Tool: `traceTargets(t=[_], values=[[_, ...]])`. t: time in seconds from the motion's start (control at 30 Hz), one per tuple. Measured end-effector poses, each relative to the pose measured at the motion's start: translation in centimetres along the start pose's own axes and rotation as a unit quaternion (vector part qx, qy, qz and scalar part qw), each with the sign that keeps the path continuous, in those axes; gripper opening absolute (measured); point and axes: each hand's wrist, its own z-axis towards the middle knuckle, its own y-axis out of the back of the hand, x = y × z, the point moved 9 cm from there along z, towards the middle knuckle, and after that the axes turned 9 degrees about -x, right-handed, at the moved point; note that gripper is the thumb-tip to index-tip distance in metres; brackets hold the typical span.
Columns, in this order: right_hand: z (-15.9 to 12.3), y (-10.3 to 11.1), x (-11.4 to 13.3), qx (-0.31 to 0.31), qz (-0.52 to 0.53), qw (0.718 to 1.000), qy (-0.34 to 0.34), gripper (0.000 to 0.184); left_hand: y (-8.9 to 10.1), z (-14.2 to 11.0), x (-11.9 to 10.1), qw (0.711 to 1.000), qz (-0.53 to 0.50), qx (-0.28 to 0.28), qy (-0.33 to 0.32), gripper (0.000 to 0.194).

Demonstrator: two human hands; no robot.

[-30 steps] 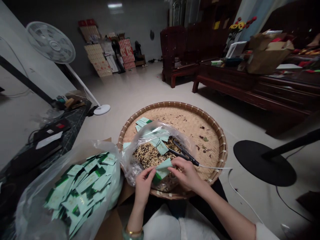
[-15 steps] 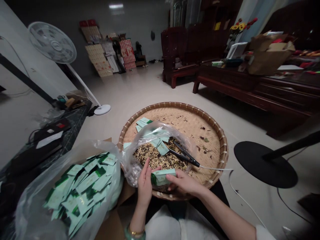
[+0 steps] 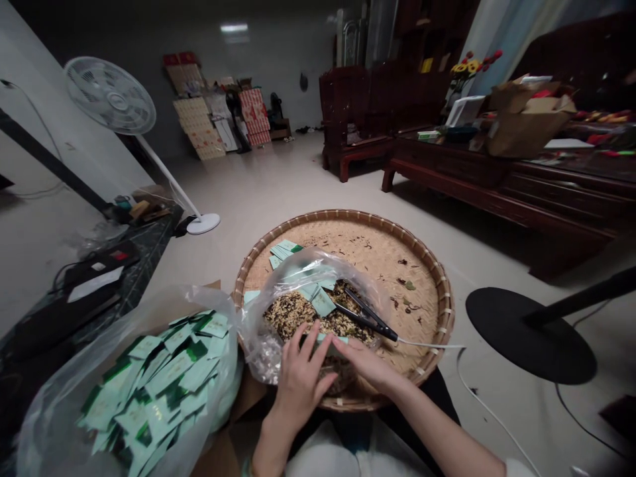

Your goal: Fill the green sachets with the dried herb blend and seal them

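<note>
My left hand [image 3: 302, 368] has its fingers spread, with the fingertips at a mint-green packet [image 3: 326, 338]. The packet is mostly hidden behind the fingers; a narrow strip of it shows. From the other side, my right hand [image 3: 366, 363] grips the packet. Just beyond them, a clear plastic bag [image 3: 268, 354] lies open, holding a loose mix of pale grains and dark bits [image 3: 288, 308]. More green packets [image 3: 322, 299] lie on this mix. A black hair straightener [image 3: 368, 320] with a white cord rests across the mix, its arms apart.
Under the bag is a round woven bamboo tray [image 3: 442, 285] with scattered leaf bits. At left stands a plastic bag [image 3: 44, 411] full of green packets. A white fan [image 3: 112, 96], a black round base [image 3: 529, 334] and a dark wooden table [image 3: 497, 175] stand around.
My left hand has turned palm down and moved over the packet, covering most of it. My right hand keeps hold of the packet. The view has tilted slightly up.
</note>
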Motion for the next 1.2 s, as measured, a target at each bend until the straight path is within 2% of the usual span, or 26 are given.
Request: traceTargets(t=[0.07, 0.17, 0.3, 0.37, 0.47, 0.53, 0.57, 0.6, 0.67, 0.73, 0.8, 0.83, 0.9, 1.07, 1.13, 1.2], values=[[0.0, -0.1, -0.8, -0.008, 0.024, 1.000, -0.007, 0.056, -1.2, -0.2, -0.5, 0.999, 0.020, 0.033, -0.013, 0.059], [-0.2, -0.1, -1.6, -0.016, 0.055, 0.998, -0.015, 0.053, -2.1, -0.4, -0.2, 0.999, -0.018, 0.046, -0.004, 0.060], [-0.6, 0.7, -1.4, -0.012, 0.037, 0.999, -0.016, 0.050, -2.2, -0.5, 0.3, 0.995, -0.082, 0.050, 0.013, 0.059], [-1.0, 1.3, -0.9, 0.006, 0.042, 0.998, -0.038, 0.053, -1.8, -0.4, 0.6, 0.995, -0.091, 0.037, 0.026, 0.058], [-1.1, 3.1, 0.0, 0.006, 0.043, 0.998, -0.049, 0.056, -1.1, -0.4, 1.3, 0.994, -0.091, 0.008, 0.057, 0.054], [-0.7, 5.6, 1.0, -0.064, -0.079, 0.995, 0.010, 0.045, -0.5, -0.4, 2.0, 0.992, -0.089, -0.018, 0.086, 0.051], [-0.5, 6.5, 1.4, -0.097, -0.181, 0.978, 0.046, 0.037, -0.2, -0.5, 2.5, 0.990, -0.089, -0.031, 0.103, 0.049], [-0.4, 6.8, 1.7, -0.112, -0.288, 0.948, 0.078, 0.032, 0.1, -0.6, 3.0, 0.987, -0.090, -0.045, 0.122, 0.048], [-0.1, 6.4, 1.5, -0.106, -0.472, 0.868, 0.107, 0.039, 0.6, -1.0, 4.1, 0.980, -0.096, -0.065, 0.161, 0.045], [0.4, 5.6, 0.6, -0.083, -0.580, 0.805, 0.096, 0.048, 0.8, -1.6, 5.1, 0.971, -0.108, -0.078, 0.201, 0.043], [0.9, 5.0, 0.1, -0.077, -0.626, 0.773, 0.072, 0.048, 0.8, -2.4, 6.1, 0.958, -0.126, -0.088, 0.242, 0.044], [1.2, 4.6, 0.1, -0.074, -0.632, 0.768, 0.067, 0.045, 0.7, -2.8, 6.7, 0.950, -0.137, -0.097, 0.264, 0.044], [1.9, 3.8, 0.3, -0.066, -0.620, 0.778, 0.078, 0.038, 0.7, -3.6, 7.7, 0.930, -0.162, -0.120, 0.307, 0.046], [3.0, 1.2, 2.1, -0.022, -0.516, 0.834, 0.194, 0.023, 0.7, -4.4, 9.1, 0.876, -0.250, -0.174, 0.373, 0.054], [3.5, 0.4, 2.7, -0.007, -0.490, 0.841, 0.231, 0.027, 1.0, -4.0, 9.5, 0.860, -0.280, -0.193, 0.380, 0.058], [4.3, -0.2, 3.0, -0.008, -0.499, 0.831, 0.245, 0.041, 1.7, -3.3, 10.1, 0.848, -0.294, -0.215, 0.385, 0.061]])
